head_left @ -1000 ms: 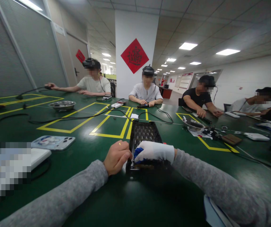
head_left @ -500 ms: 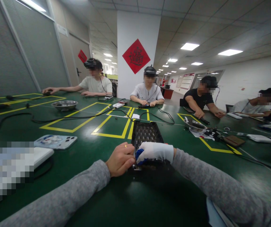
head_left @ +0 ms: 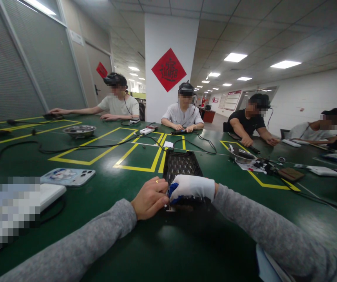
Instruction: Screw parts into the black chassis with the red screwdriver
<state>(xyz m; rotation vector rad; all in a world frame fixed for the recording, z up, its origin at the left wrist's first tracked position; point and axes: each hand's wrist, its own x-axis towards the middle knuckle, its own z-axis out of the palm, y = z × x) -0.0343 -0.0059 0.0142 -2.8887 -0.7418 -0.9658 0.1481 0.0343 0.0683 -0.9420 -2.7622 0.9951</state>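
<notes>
A black rectangular case point(head_left: 183, 161) with a studded, tray-like inside lies on the green table in front of me. My left hand point(head_left: 152, 197), bare with a ring, is closed at the case's near left edge, thumb and fingers pinched on that side. Against the same edge, my right hand point(head_left: 189, 187), in a white glove with blue on the fingers, is bent down over the near part of the case. Its fingers are closed, and whatever they hold is hidden. The fingertips of both hands almost meet there.
A phone in a patterned case point(head_left: 68, 177) and a white box point(head_left: 53, 195) lie to my left. Metal bowls stand at far left point(head_left: 79, 131) and right point(head_left: 241, 154). Black cables point(head_left: 112, 144) cross the table, which bears yellow tape outlines. Several people sit opposite.
My right hand has shifted very slightly at the case's left edge. My left hand stays in place. At far left, a co-worker's hand has moved a little outward.
</notes>
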